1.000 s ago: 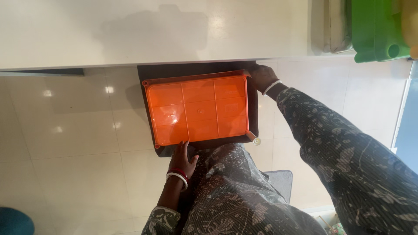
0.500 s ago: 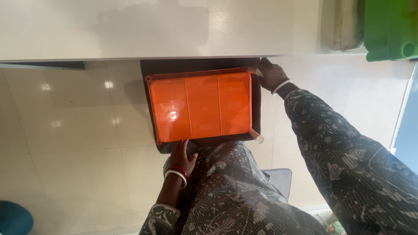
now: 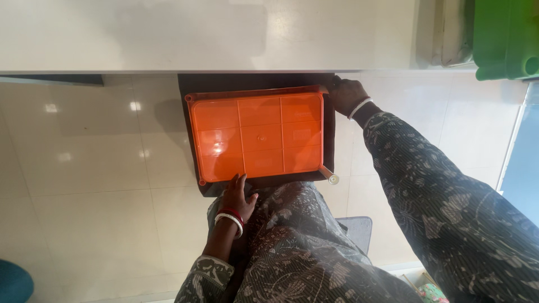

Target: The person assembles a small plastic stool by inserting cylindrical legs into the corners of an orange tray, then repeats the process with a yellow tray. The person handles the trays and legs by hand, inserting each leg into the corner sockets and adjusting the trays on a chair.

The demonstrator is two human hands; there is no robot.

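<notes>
Left hand (image 3: pixel 238 196) grips the near edge of the orange tray (image 3: pixel 258 137); right hand (image 3: pixel 347 95) clasps its far right corner.

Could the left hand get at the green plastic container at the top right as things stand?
Probably not without letting go. The left hand grips the near edge of the orange tray, low in the view, while the green container sits on the white counter beyond the right hand.
</notes>
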